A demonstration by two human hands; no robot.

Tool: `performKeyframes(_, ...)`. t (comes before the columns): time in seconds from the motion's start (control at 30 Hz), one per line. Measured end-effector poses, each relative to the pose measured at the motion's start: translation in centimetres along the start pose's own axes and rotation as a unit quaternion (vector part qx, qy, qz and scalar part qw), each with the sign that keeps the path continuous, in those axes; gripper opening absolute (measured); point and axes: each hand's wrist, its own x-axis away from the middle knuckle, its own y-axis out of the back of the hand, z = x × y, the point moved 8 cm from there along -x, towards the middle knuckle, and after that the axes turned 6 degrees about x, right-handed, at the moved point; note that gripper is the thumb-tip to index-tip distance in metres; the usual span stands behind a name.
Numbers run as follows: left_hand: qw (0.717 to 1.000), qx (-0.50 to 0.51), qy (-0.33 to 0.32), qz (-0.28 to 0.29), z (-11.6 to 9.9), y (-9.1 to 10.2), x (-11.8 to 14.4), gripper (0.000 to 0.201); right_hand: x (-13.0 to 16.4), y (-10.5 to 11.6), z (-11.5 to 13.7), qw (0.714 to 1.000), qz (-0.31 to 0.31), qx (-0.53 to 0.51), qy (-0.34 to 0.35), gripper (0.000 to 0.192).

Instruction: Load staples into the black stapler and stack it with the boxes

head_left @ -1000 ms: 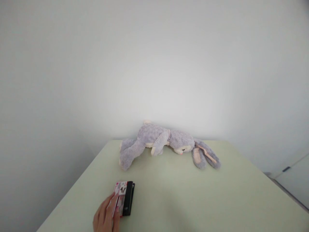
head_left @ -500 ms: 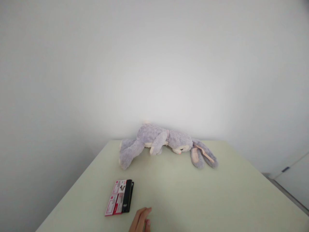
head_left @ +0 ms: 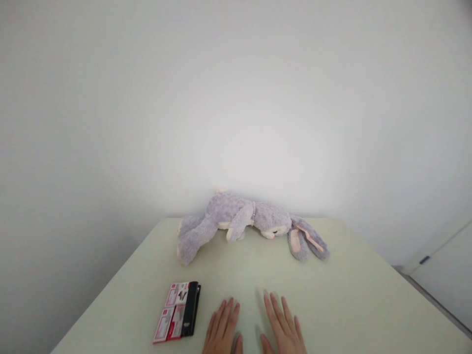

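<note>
My left hand [head_left: 221, 328] and my right hand [head_left: 282, 328] lie flat, palms down, side by side on the pale green table [head_left: 350, 305] near its front edge, fingers apart and holding nothing. Just left of my left hand lies a small flat pack [head_left: 179, 310], red and white with a black strip along its right side; the hand does not touch it. A grey plush rabbit [head_left: 239, 221] with long ears lies on its side at the far end of the table, against the wall.
A white wall rises right behind the table. At the far right edge stands a white cabinet or door [head_left: 446, 265]. The table's left edge drops off beside the pack.
My left hand let go of the pack and moved right to the middle of the table. My right hand came into view beside it. The pack stays where it lay.
</note>
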Motion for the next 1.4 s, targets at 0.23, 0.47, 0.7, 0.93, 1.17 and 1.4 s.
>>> performKeyframes(0.23,0.998,-0.037,0.043,0.025,-1.0,-0.3,-0.3,0.062,2.9,-7.4,-3.9,0.987,-0.018,0.162,0.001,0.053)
performKeyframes(0.47,0.999,-0.012,0.013,0.041,-0.6,-0.3,-0.4,0.064,2.8,-7.6,-4.1,0.988,-0.021,0.152,0.007,0.054)
performKeyframes(0.7,0.998,-0.035,0.042,0.027,-0.9,-0.6,-0.2,0.063,3.0,-7.7,-3.6,0.989,-0.027,0.147,-0.008,0.054)
performKeyframes(0.93,0.999,-0.037,0.009,0.039,-0.7,-0.3,-0.4,0.065,3.1,-8.0,-4.0,0.989,-0.032,0.142,-0.002,0.055)
performKeyframes(1.17,0.998,-0.018,0.048,0.026,-0.9,-0.2,-0.4,0.063,3.2,-8.4,-4.0,0.988,-0.033,0.152,-0.010,0.055)
performKeyframes(1.4,0.998,-0.020,0.056,0.031,-0.9,0.0,-0.5,0.061,3.1,-8.1,-4.0,0.989,-0.029,0.142,-0.009,0.054)
